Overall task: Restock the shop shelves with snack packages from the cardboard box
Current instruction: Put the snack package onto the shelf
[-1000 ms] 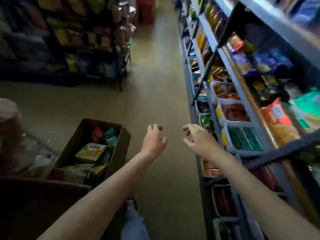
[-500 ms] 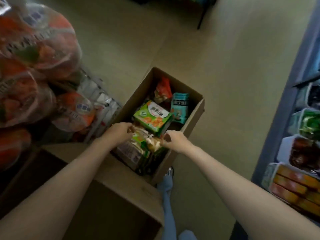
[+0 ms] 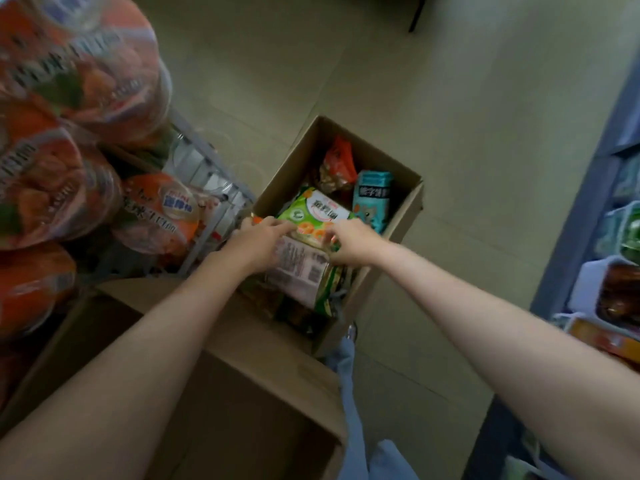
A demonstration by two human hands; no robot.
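- The cardboard box (image 3: 408,202) stood open on the floor, between a wire rack of orange tubs (image 3: 55,188) on the left and the shop shelves (image 3: 609,237) on the right.
- Snack packages lay loose inside it: a green package (image 3: 313,211) on top near the middle, a teal package (image 3: 372,199) at the right wall, a red package (image 3: 339,164) at the far end, and a pale package (image 3: 301,268) with a printed label under the hands.
- The left hand (image 3: 258,239) reached in from the near-left side, fingers stretched forward onto the near edge of the green package; whether they pinched it or only touched it could not be told.
- The right hand (image 3: 351,239) came in from the near-right side with fingers curled at the same edge; its hold was also unclear.
- The packages looked like light, crinkly film bags, soft and slippery, with contents that might crush under a hard squeeze. The safest hold appeared to be on the two short sealed ends, one hand at each, lifting flat rather than squeezing the middle.
- Compared with half a second earlier, both hands had moved further into the box and closer together, from the pale package up to the edge of the green one.
- A second earlier the hands had been raised and empty in the aisle, facing the shelves.
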